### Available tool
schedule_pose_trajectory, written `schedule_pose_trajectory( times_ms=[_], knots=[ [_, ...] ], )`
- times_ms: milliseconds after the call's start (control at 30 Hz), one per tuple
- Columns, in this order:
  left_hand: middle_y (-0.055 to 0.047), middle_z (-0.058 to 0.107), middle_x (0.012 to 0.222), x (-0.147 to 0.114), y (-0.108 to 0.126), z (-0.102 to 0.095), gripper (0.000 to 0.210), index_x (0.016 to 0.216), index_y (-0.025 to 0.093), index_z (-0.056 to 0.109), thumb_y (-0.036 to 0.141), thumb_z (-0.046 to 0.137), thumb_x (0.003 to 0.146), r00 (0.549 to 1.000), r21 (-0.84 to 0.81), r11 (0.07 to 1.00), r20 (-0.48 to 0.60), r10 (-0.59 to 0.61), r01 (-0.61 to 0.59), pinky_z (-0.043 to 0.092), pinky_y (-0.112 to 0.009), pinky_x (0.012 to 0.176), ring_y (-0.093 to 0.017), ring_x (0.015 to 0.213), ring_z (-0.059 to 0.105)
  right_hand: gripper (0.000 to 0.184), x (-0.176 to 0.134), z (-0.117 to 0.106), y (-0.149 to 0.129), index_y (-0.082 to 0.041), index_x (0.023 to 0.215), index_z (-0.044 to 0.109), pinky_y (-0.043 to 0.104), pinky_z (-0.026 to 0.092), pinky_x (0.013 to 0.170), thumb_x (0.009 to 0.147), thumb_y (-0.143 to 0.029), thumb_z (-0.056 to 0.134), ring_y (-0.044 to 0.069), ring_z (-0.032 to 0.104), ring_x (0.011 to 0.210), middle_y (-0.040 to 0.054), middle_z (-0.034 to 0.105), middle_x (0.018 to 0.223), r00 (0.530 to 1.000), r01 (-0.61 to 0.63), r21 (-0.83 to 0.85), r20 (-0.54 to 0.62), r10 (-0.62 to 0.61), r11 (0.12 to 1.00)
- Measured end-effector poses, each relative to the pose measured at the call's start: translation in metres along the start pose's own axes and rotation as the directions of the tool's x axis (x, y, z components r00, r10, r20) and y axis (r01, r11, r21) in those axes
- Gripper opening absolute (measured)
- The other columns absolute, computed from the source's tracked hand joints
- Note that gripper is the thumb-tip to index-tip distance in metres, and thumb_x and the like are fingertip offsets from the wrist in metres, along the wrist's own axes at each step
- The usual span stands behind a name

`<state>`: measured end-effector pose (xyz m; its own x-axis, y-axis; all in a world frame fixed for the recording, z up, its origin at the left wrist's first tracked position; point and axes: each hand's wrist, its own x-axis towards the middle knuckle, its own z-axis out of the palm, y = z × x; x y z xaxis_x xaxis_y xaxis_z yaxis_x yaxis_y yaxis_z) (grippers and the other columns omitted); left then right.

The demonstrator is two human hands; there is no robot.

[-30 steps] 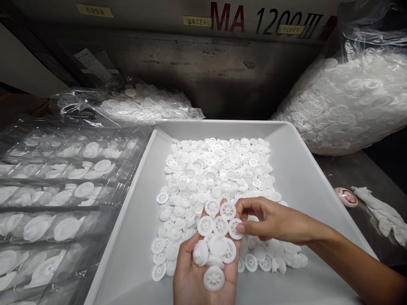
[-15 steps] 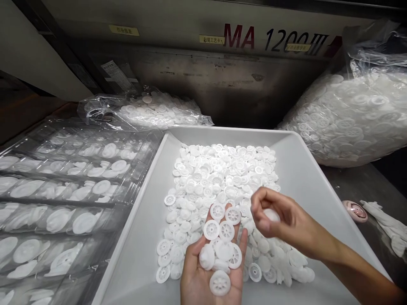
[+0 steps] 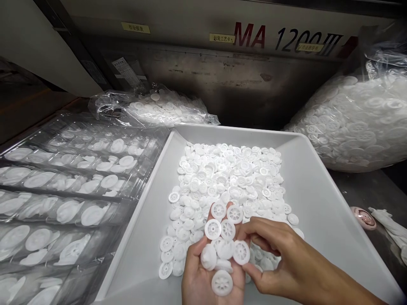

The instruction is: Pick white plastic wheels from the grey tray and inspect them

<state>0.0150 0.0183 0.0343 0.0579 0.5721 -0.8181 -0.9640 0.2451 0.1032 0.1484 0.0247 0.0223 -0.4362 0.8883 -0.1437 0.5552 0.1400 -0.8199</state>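
Observation:
My left hand (image 3: 199, 271) lies palm up and cupped, low over the bin. Several white plastic gears (image 3: 222, 283) rest on its palm and fingers, some showing spoked faces, others turned on edge. From the right, my right hand (image 3: 280, 258) reaches in beside it. Its thumb and index finger close around the rim of one spoked gear (image 3: 241, 252) at the edge of my left palm. The curled fingers hide whatever else my right hand may hold. Beneath both hands, a pile of similar loose gears (image 3: 229, 173) covers the floor of the grey bin (image 3: 136, 241).
Clear compartment trays (image 3: 127, 203) with white parts stand at the left. A plastic bag (image 3: 165, 112) of parts lies behind the bin; a bigger full bag (image 3: 359, 123) sits at right. A pink round object (image 3: 363, 217) and white cloth (image 3: 389, 228) lie on the right.
My right hand has come down and left, from above the pile to my left palm, and now grips a gear there. The view has shifted slightly; my left hand stays almost still.

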Motion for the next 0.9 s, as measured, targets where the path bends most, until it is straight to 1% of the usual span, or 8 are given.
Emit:
schedule_pose_trajectory(
  times_ms=[67,133,200,367,500,600,767,900],
  knots=[
    [-0.006,0.074,0.092,0.001,0.001,-0.001,0.059,0.135,0.022,0.035,0.007,0.034,0.078,0.999,-0.006,1.000,0.028,-0.022,0.022,0.052,-0.026,0.059,-0.016,0.067,0.069,0.027,0.000,-0.002,0.001,-0.029,0.090,0.056,0.020,0.032,0.049,0.067,-0.017,0.063,0.009,0.038,0.056,-0.0064,0.040,0.064,1.000,-0.014,-0.020,-0.022,0.014,1.000],
    [-0.004,0.074,0.095,0.002,0.001,-0.001,0.064,0.138,0.025,0.029,0.009,0.037,0.076,0.998,-0.048,0.997,0.035,-0.059,0.061,0.050,-0.023,0.053,-0.016,0.069,0.069,0.032,-0.001,-0.004,0.002,-0.030,0.092,0.054,0.021,0.031,0.050,0.065,-0.015,0.064,0.010,0.037,0.056,-0.0064,0.038,0.064,0.999,-0.032,-0.041,-0.030,0.031,0.999],
    [-0.003,0.073,0.100,0.002,0.002,-0.003,0.066,0.139,0.026,0.027,0.010,0.040,0.076,0.998,-0.046,0.997,0.030,-0.061,0.063,0.049,-0.021,0.053,-0.015,0.074,0.069,0.035,-0.001,-0.006,0.003,-0.030,0.093,0.053,0.021,0.030,0.049,0.065,-0.014,0.065,0.010,0.036,0.057,-0.0061,0.037,0.065,0.998,-0.041,-0.054,-0.039,0.039,0.998],
    [-0.004,0.070,0.108,0.008,0.008,-0.014,0.057,0.130,0.026,0.043,0.008,0.044,0.076,0.999,0.208,0.978,-0.032,0.005,0.002,0.054,-0.023,0.069,-0.016,0.091,0.067,0.039,-0.001,-0.008,0.004,-0.033,0.100,0.050,0.021,0.031,0.051,0.068,-0.015,0.064,0.010,0.036,0.059,-0.0063,0.035,0.067,0.998,-0.030,-0.065,-0.056,0.026,0.997],
    [-0.001,0.071,0.105,0.013,0.010,-0.021,0.055,0.124,0.028,0.049,0.005,0.048,0.074,0.995,0.294,0.955,-0.079,0.067,-0.041,0.053,-0.023,0.074,-0.016,0.101,0.063,0.041,-0.002,-0.011,0.002,-0.034,0.102,0.048,0.020,0.034,0.054,0.070,-0.016,0.063,0.010,0.039,0.061,-0.0063,0.039,0.070,0.998,-0.049,-0.060,-0.036,0.047,0.997],
    [-0.002,0.071,0.103,0.016,0.011,-0.027,0.049,0.122,0.027,0.050,0.009,0.047,0.077,0.997,0.287,0.956,-0.023,0.068,-0.058,0.053,-0.031,0.081,-0.019,0.106,0.060,0.041,-0.001,-0.012,0.002,-0.034,0.102,0.049,0.020,0.035,0.055,0.069,-0.015,0.065,0.010,0.040,0.063,-0.0064,0.041,0.071,0.997,-0.070,-0.045,-0.026,0.069,0.997],
    [0.002,0.072,0.099,0.021,0.011,-0.043,0.048,0.120,0.029,0.053,0.009,0.048,0.077,0.995,0.489,0.869,-0.018,0.094,-0.073,0.049,-0.027,0.084,-0.017,0.109,0.058,0.043,-0.001,-0.014,0.002,-0.034,0.100,0.049,0.019,0.035,0.054,0.067,-0.014,0.066,0.009,0.040,0.061,-0.0075,0.040,0.071,0.995,-0.095,-0.036,-0.025,0.094,0.995],
    [0.002,0.073,0.096,0.024,0.006,-0.048,0.045,0.120,0.030,0.054,0.015,0.047,0.078,0.992,0.530,0.838,0.060,0.114,-0.128,0.046,-0.035,0.092,-0.020,0.112,0.056,0.041,-0.001,-0.015,0.001,-0.033,0.100,0.046,0.019,0.034,0.054,0.069,-0.015,0.065,0.009,0.038,0.062,-0.0079,0.037,0.069,0.993,-0.120,0.011,0.002,0.120,0.993]
  ],
)
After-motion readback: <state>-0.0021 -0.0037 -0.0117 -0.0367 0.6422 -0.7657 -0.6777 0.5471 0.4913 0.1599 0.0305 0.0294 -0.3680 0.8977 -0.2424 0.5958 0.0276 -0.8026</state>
